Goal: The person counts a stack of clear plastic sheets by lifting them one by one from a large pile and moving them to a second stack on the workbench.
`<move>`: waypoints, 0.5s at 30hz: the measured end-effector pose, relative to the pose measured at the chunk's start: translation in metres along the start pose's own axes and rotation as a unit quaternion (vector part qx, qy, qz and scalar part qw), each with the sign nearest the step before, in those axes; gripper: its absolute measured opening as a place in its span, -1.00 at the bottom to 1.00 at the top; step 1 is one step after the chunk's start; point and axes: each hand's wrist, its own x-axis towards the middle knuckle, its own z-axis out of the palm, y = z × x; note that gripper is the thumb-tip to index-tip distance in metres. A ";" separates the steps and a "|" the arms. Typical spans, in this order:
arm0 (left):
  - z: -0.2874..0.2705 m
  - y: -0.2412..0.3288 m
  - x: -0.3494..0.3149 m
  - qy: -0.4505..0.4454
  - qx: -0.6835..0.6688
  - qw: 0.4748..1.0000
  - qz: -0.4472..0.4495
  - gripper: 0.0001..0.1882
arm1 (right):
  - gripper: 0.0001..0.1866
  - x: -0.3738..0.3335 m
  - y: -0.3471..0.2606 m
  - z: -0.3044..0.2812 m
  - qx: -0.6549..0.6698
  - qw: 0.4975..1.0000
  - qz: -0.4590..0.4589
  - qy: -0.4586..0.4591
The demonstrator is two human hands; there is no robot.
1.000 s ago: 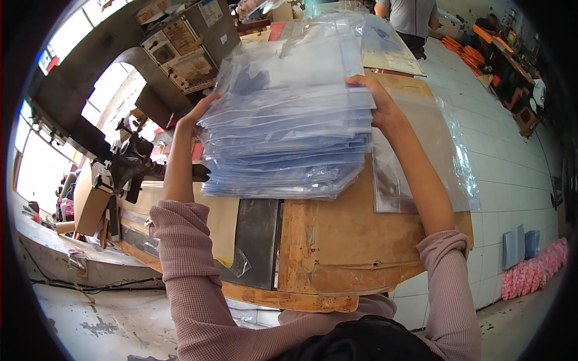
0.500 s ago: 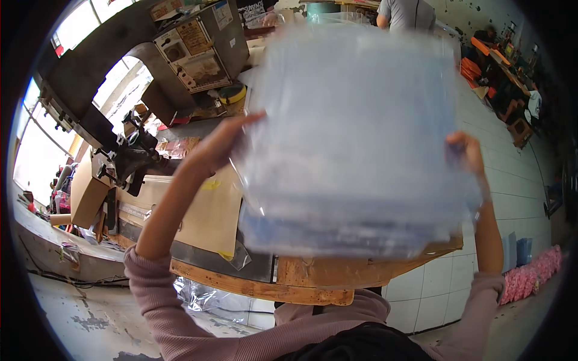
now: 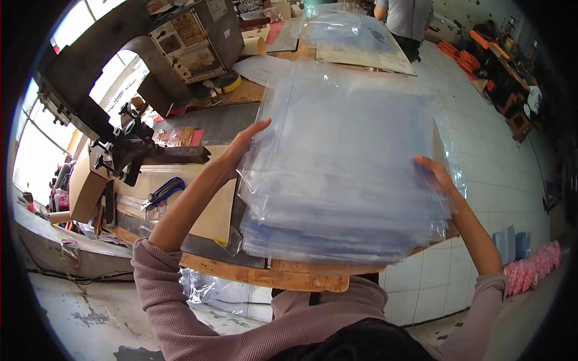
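Observation:
A thick stack of clear, bluish plastic sheets [image 3: 343, 144] lies over the right part of the table, its near edges uneven and fanned. My left hand [image 3: 245, 144] grips the stack's left edge, thumb along the top and the other fingers hidden under the plastic. On the opposite edge my right hand [image 3: 435, 173] holds the sheets the same way, with its thumb on top and the fingers out of sight. Loose film sticks out past both sides.
A dark machine with a metal arm [image 3: 180, 155] stands at the left. Close to my left forearm lies a blue utility knife [image 3: 164, 192] on tan card [image 3: 211, 210]. Yellow tape [image 3: 227, 82] sits farther back. A person [image 3: 406, 21] stands beyond the table; pink bundles [image 3: 533, 268] lie right.
The upper sheets have come down toward the table and nearer to me, onto the lower pile. Both hands have moved lower with them, the right one inward. The utility knife has come into sight.

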 end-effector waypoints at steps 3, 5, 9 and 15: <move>0.003 -0.010 -0.002 0.029 -0.050 0.998 0.002 -0.35 | -0.57 -0.004 -0.008 0.005 0.002 0.999 0.019 -0.045; 0.005 -0.011 -0.008 0.053 -0.070 0.996 0.004 -0.42 | -0.61 -0.002 -0.015 0.005 -0.012 0.998 0.028 -0.059; 0.001 0.016 -0.025 0.063 -0.023 0.992 0.103 -0.52 | -0.67 -0.006 -0.046 0.010 -0.031 0.997 -0.066 -0.033; -0.007 0.096 -0.046 0.086 0.034 0.939 0.331 -0.58 | -0.55 0.004 -0.129 0.040 0.045 0.953 -0.297 -0.041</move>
